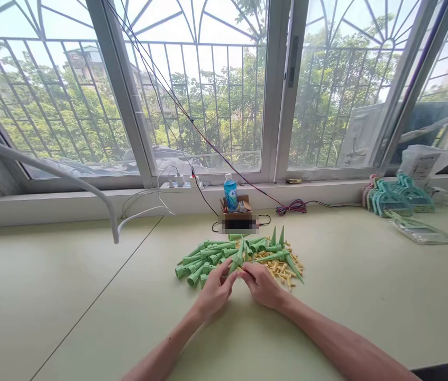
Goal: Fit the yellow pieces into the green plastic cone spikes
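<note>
My left hand (pixel 215 290) is closed around a green plastic watering spike (pixel 237 260), its pointed end tilted up and away from me. Close against it, my right hand (pixel 264 286) pinches a small yellow plastic valve (pixel 240 269) at the side of that spike; the fingers hide most of this piece. Beyond my left hand lies a heap of green hollow spike bodies (pixel 194 267), many with open ends facing me. To the right, small yellow valves (pixel 283 272) are piled loosely, with several green spikes (pixel 287 259) lying or standing among them.
Behind the heap are a small cardboard box (pixel 243 203), a bottle of blue liquid (pixel 230 193) and a blurred dark device (pixel 239 224). Coiled cable (pixel 292 206) lies by the window sill. Teal hangers (pixel 394 196) stand far right. A white curved tube (pixel 89 182) arches at left.
</note>
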`<control>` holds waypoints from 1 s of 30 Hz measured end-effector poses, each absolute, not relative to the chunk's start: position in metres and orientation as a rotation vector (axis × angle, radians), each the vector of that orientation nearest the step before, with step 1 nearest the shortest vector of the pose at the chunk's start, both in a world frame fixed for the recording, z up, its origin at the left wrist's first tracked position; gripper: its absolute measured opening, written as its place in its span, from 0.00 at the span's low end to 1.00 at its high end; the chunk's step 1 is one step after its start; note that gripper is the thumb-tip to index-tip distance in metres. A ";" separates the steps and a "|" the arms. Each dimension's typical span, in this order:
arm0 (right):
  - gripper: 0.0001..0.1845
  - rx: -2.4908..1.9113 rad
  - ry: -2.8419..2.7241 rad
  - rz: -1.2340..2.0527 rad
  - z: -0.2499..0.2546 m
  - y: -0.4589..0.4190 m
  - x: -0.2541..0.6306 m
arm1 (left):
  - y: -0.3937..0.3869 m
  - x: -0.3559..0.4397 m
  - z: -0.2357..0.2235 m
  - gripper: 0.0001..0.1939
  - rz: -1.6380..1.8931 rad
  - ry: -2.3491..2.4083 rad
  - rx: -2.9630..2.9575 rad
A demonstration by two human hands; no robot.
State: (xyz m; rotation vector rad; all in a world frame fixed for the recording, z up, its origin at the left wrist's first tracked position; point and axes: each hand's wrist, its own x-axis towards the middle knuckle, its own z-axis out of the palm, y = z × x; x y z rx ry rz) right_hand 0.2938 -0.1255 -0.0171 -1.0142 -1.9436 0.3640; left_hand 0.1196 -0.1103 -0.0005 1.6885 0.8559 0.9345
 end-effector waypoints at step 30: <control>0.23 -1.120 -1.780 0.311 -0.004 -0.127 0.293 | -0.124 0.123 0.024 0.25 0.869 0.856 1.541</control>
